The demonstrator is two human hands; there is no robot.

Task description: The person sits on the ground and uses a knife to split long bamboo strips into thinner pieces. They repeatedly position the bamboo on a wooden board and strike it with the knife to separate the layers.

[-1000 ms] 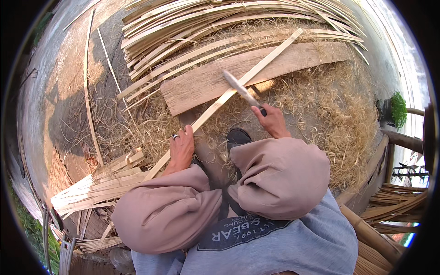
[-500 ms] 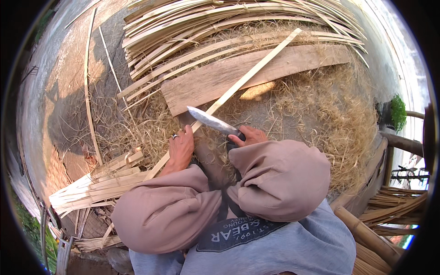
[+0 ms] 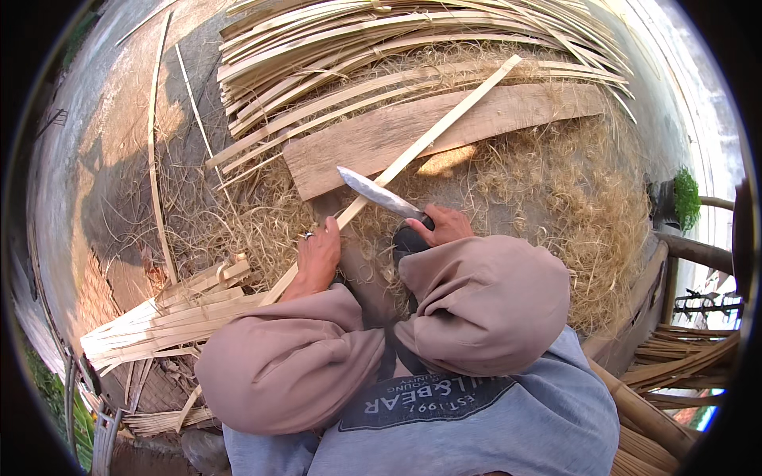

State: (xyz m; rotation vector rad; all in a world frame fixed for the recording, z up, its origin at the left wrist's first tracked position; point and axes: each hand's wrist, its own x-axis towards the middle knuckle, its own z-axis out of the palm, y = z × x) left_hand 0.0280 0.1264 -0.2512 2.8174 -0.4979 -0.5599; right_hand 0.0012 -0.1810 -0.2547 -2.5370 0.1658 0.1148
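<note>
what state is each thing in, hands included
Left hand, closed on the long strip
Right hand, closed around the knife handle
Knife blade, bare, angled across the long strip
Long strip, slanting over the board
Board, partly covered by the strip
Strip pile, loosely stacked
Shavings, curled, scattered

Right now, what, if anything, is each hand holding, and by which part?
The right hand grips a knife by its dark handle; the left hand holds a long pale strip by its near stretch.

Pale capital lettering point(image 3: 432, 391) and digits point(image 3: 413, 410) on the dark panel point(image 3: 468, 403) of the person's grey-blue shirt point(image 3: 476, 440)
</note>
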